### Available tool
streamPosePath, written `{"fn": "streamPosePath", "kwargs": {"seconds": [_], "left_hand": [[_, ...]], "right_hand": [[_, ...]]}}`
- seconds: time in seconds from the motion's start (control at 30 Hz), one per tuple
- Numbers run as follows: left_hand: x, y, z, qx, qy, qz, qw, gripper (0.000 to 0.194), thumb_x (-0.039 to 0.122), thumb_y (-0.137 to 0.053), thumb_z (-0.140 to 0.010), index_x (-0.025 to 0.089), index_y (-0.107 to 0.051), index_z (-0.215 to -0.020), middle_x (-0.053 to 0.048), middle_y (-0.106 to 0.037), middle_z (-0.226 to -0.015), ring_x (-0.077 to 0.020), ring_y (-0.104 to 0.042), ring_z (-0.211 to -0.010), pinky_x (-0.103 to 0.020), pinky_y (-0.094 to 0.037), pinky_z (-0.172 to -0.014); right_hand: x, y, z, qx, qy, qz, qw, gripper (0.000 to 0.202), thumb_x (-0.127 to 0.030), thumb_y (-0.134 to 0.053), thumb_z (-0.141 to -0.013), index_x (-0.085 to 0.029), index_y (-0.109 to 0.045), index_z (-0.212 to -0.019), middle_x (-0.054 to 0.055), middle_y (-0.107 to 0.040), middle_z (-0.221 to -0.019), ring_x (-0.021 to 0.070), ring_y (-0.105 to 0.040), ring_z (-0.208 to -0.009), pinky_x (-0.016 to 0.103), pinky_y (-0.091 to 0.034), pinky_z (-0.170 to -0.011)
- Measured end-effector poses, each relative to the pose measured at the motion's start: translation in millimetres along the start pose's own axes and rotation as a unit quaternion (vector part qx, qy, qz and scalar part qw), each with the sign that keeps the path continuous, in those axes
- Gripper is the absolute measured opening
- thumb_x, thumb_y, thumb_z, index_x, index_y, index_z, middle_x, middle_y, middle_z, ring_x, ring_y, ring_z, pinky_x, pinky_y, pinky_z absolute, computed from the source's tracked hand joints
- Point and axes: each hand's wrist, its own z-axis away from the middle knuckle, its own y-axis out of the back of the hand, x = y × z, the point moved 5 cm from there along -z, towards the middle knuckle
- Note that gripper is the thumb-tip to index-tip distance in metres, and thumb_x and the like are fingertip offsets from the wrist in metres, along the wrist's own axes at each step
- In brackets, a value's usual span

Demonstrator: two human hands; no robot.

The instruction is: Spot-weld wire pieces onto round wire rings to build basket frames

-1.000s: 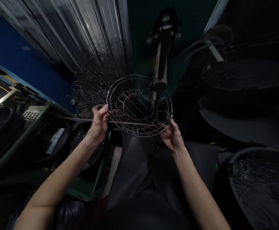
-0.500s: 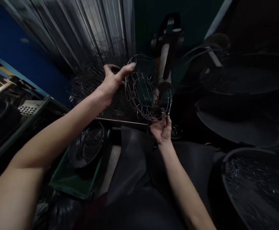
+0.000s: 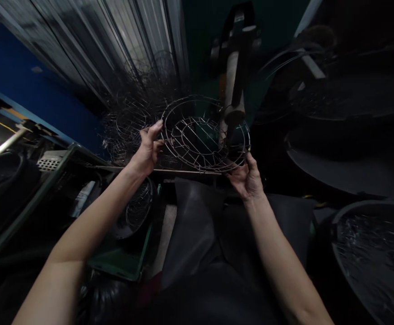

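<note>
A round wire basket [image 3: 200, 170] with concentric rings and cross wires is held tilted in front of me, around the lower end of a metal machine post [image 3: 233, 83]. My left hand [image 3: 149, 146] pinches its left rim, thumb above and fingers below. Under the right front rim is my right hand [image 3: 247, 178], its thumb up against the outer ring and its fingers partly hidden beneath the wires. Behind the left hand lies a tangled pile of similar wire pieces [image 3: 129, 119].
Large dark tubs stand at my right, the nearest tub [image 3: 335, 225] holding small metal bits. A green crate [image 3: 115, 266] with a black bucket [image 3: 152, 203] of wire rings sits at lower left. A blue panel [image 3: 44, 90] and ribbed metal sheeting [image 3: 125, 40] rise behind.
My left hand has come down and closed on the basket's left rim. The basket has tipped flatter, and my right hand has shifted slightly right with its side of the rim.
</note>
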Motion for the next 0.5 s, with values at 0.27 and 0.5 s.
{"fn": "streamPosePath", "kwargs": {"seconds": [0.27,0.5], "left_hand": [[-5.9,8.4,-7.5,0.029,-0.016,0.047,0.998,0.067,0.067,-0.073,-0.065,0.035,-0.050,-0.120,-0.004,-0.061,-0.126,-0.0335,-0.059,-0.118,-0.050,-0.053,-0.091],[-4.8,6.6,-7.5,0.022,0.012,0.055,0.998,0.060,0.064,-0.072,-0.068,0.031,-0.051,-0.114,-0.005,-0.060,-0.124,-0.0323,-0.058,-0.119,-0.051,-0.053,-0.090]], "right_hand": [[-1.3,-1.3,-1.0,0.004,0.001,0.006,1.000,0.050,-0.055,-0.076,-0.065,-0.032,-0.056,-0.104,-0.002,-0.067,-0.102,0.0223,-0.064,-0.099,0.042,-0.054,-0.083],[-0.7,-0.6,-1.0,0.014,-0.009,-0.002,1.000,0.048,-0.054,-0.075,-0.067,-0.031,-0.056,-0.104,-0.002,-0.068,-0.094,0.0211,-0.066,-0.096,0.039,-0.055,-0.082]]}}
